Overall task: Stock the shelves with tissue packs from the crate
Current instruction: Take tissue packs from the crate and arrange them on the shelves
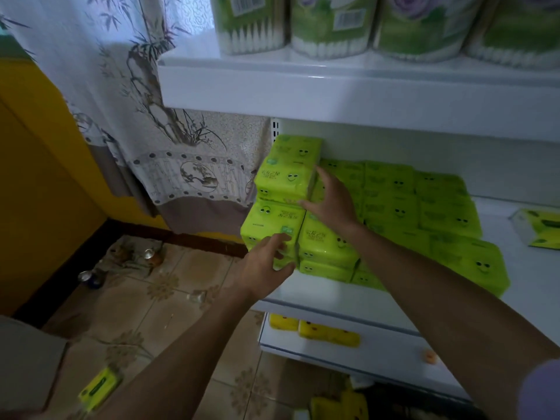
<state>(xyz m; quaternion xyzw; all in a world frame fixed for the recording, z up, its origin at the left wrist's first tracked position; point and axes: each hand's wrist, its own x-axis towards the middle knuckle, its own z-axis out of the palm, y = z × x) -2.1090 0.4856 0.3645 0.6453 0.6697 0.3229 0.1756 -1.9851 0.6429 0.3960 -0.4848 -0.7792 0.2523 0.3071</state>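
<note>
Fingers [280,238] of the left hand [263,263] lie nearly straight against the front of the lower green tissue pack [268,221], gripping nothing. The right hand [331,206] spreads wide open against the side of the stacked pack [286,177] above it. Both packs sit at the left end of the middle shelf [318,301] beside rows of green packs [394,201]; another pack [97,389] lies in the box [27,359] below.

A white curtain [145,116] with grey plant drawings hangs at upper left. Tubs of cotton buds [330,28] stand along the top. Shiny cans [150,255] lie on the brown tiled floor [169,310], lower left.
</note>
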